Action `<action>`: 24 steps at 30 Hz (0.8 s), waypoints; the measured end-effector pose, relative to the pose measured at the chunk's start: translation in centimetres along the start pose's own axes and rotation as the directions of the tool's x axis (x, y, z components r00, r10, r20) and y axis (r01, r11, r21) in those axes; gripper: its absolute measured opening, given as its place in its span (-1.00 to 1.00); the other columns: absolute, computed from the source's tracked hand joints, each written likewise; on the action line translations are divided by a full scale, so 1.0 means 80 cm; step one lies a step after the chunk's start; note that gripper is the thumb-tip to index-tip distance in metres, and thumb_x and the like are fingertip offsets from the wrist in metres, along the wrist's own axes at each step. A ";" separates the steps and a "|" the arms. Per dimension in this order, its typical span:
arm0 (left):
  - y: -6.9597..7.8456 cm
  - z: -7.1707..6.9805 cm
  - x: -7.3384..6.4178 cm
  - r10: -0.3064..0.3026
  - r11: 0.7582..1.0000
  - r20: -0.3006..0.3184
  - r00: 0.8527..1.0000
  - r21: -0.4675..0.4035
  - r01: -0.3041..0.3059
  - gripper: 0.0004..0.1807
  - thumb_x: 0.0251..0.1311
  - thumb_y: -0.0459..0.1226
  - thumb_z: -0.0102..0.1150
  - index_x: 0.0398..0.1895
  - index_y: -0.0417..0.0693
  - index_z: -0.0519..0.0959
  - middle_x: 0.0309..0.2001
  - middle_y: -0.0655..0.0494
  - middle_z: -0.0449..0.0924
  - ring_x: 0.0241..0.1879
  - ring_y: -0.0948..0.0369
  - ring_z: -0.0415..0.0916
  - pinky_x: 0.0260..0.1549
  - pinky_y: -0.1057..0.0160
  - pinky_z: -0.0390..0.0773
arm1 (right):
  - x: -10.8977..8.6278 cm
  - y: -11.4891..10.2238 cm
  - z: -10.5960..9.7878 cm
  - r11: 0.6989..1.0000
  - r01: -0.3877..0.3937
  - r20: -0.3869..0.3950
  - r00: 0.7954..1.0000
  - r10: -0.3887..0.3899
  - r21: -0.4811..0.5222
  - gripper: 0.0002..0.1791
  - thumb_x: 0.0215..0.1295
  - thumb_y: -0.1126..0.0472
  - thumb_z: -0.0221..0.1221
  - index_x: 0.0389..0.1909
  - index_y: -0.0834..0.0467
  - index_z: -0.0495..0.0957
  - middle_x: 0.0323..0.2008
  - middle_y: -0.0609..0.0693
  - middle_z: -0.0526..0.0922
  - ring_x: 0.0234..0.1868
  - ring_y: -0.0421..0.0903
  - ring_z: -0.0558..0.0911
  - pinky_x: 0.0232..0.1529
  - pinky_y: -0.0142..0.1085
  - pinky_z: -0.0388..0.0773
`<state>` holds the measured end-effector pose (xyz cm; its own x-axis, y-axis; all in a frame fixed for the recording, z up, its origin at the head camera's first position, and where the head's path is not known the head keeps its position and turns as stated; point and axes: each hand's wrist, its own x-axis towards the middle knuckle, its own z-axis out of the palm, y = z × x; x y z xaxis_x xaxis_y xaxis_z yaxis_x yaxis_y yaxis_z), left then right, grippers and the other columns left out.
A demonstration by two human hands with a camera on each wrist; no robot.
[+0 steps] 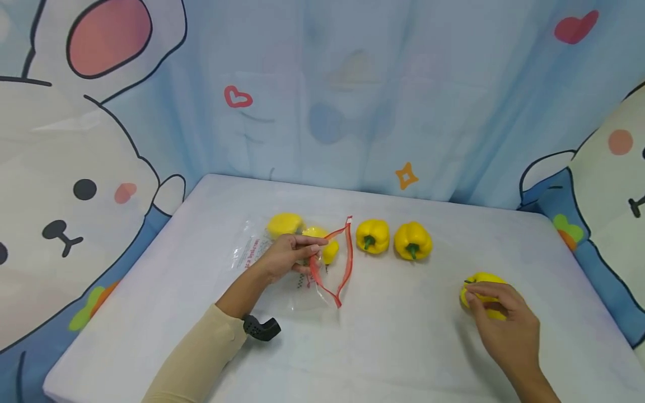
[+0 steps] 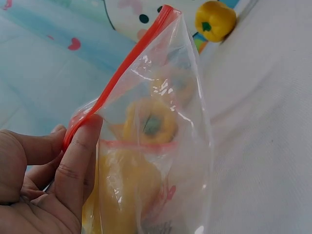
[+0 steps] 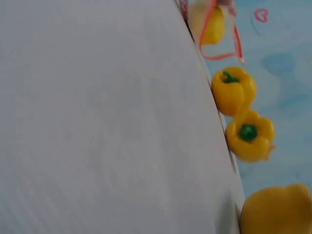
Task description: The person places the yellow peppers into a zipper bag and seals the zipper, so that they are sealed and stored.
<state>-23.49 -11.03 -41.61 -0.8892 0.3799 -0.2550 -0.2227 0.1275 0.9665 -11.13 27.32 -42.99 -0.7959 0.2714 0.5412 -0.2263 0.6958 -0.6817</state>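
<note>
A clear plastic bag [image 1: 312, 299] with a red zip edge [image 2: 119, 73] stands with its mouth spread. My left hand [image 1: 287, 257] pinches that edge between thumb and fingers. Yellow pieces [image 1: 284, 224] lie inside, partly seen through the plastic. At the right of the table is a yellow bell pepper [image 1: 486, 277], overlapped by my right hand [image 1: 511, 324] in the head view. In the left wrist view the same pepper [image 2: 217, 22] shows its green stem with no fingers across it. My right fingers are bent over it; the right wrist view does not show the hand.
Right of the bag, two more yellow bell peppers [image 1: 373, 236] [image 1: 413, 240] stand side by side on the white table [image 1: 393, 336]. A blue curtain [image 1: 353, 112] printed with cartoon figures hangs behind the table's far edge. A black wrist camera [image 1: 262, 328] sits on my left wrist.
</note>
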 end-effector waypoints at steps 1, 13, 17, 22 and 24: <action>0.000 0.000 0.000 -0.001 1.000 0.002 1.000 0.004 0.001 -0.67 0.35 -0.20 0.16 0.14 0.04 0.63 -0.07 0.07 0.65 -0.29 0.23 0.61 -0.33 0.31 0.71 | 0.002 0.009 -0.006 1.000 -0.012 -0.034 0.999 0.011 -0.026 -0.81 0.12 0.44 0.36 -0.21 0.27 0.70 -0.21 -0.33 0.59 -0.13 -0.54 0.46 -0.18 -0.80 0.40; -0.004 0.003 0.001 0.003 1.000 0.018 1.000 -0.014 -0.002 -0.66 0.33 -0.21 0.18 0.14 0.02 0.63 0.06 0.06 0.64 -0.21 0.26 0.62 -0.33 0.33 0.71 | 0.024 0.092 -0.057 0.769 -0.599 0.068 0.797 0.600 0.225 -0.53 0.25 0.12 0.33 0.20 -0.03 0.58 0.03 -0.46 0.57 0.07 -0.49 0.42 0.07 -0.78 0.36; -0.006 0.005 0.003 0.007 1.000 0.021 1.000 -0.008 -0.007 -0.67 0.34 -0.21 0.17 0.14 0.01 0.63 -0.02 0.06 0.66 -0.26 0.27 0.63 -0.36 0.34 0.71 | 0.024 0.110 -0.061 0.718 -0.651 0.227 0.759 0.610 0.247 -0.38 0.23 0.05 0.35 0.33 -0.10 0.45 0.18 -0.48 0.49 0.12 -0.49 0.37 0.25 -0.74 0.23; -0.005 0.006 0.003 0.002 1.000 0.013 1.000 -0.007 -0.002 -0.68 0.36 -0.25 0.16 0.13 -0.01 0.63 -0.06 0.05 0.67 -0.29 0.27 0.63 -0.40 0.34 0.71 | 0.023 0.126 -0.057 0.765 -0.641 0.341 0.734 0.587 0.063 -0.30 0.29 -0.11 0.26 0.43 -0.16 0.31 0.40 -0.45 0.26 0.42 -0.33 0.24 0.43 -0.41 0.14; -0.005 0.006 0.004 0.007 1.000 0.011 1.000 0.005 -0.007 -0.68 0.35 -0.24 0.17 0.13 0.00 0.64 -0.08 0.06 0.68 -0.29 0.26 0.64 -0.39 0.33 0.71 | 0.024 0.130 -0.057 0.790 -0.613 0.359 0.733 0.578 -0.019 -0.30 0.32 -0.16 0.20 0.45 -0.18 0.27 0.43 -0.44 0.21 0.45 -0.31 0.22 0.42 -0.38 0.15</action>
<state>-23.45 -10.52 -42.09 -0.8860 0.3912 -0.2489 -0.2148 0.1294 0.9680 -12.43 38.12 -46.78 -0.9157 0.3624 -0.1737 0.3198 0.3954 -0.8610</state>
